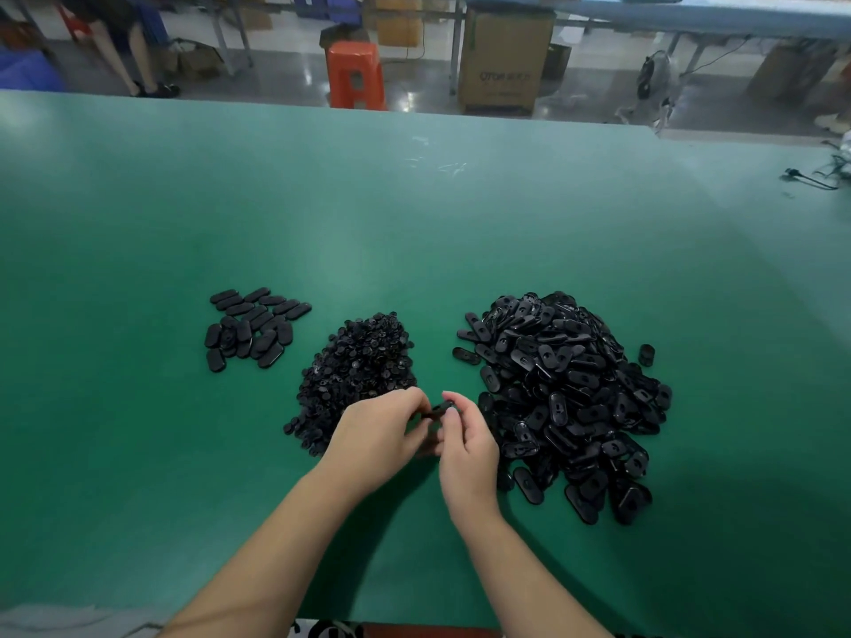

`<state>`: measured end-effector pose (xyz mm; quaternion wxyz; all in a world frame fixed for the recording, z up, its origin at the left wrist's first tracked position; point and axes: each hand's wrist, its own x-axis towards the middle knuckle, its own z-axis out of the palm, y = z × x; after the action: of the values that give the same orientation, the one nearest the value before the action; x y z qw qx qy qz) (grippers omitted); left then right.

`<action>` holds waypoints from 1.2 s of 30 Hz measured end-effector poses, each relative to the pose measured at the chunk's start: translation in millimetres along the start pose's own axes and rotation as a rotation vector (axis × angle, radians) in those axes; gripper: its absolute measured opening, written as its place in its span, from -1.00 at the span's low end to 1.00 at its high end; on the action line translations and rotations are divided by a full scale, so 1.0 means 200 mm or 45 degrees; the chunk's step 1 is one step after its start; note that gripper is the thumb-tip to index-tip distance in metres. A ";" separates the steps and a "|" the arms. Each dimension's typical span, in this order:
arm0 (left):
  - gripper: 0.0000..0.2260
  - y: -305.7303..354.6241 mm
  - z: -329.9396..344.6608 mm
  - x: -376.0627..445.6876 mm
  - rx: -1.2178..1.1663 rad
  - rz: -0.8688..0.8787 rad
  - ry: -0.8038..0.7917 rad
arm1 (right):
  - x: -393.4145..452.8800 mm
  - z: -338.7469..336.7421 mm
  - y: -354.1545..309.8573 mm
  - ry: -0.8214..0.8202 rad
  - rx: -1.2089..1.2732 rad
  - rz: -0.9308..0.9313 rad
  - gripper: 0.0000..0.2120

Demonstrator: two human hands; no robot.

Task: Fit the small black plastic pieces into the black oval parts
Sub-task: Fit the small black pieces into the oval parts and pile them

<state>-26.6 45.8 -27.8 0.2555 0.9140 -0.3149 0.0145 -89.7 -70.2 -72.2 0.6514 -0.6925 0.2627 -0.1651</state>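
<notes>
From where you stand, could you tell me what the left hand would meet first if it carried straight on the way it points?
Probably the black oval part pinched between the left hand and the right hand; the fingers already seem to touch it.

Soft overhead light, pale table (414, 214) glare (edges bowed)
</notes>
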 end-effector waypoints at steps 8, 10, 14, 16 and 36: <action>-0.92 -0.01 0.01 -0.02 0.031 0.118 0.019 | 0.00 0.01 -0.01 -0.014 -0.094 -0.040 -0.81; -0.93 -0.01 0.00 0.00 -0.076 -0.042 0.052 | 0.00 0.01 -0.01 -0.018 -0.070 -0.039 -0.82; -0.84 -0.05 -0.01 0.04 0.188 -0.353 0.092 | -0.01 0.01 -0.02 -0.070 -0.057 -0.061 -0.73; -0.76 -0.07 -0.02 0.06 0.378 -0.468 0.021 | -0.01 0.01 -0.02 -0.089 -0.080 -0.071 -0.74; -0.84 -0.14 0.00 0.13 0.527 -0.505 -0.022 | -0.01 0.01 -0.02 -0.123 -0.158 -0.092 -0.75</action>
<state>10.3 50.6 -36.6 0.0586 0.9906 -0.1223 0.0204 -89.4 -67.3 -68.9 0.6129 -0.7476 0.2154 -0.1383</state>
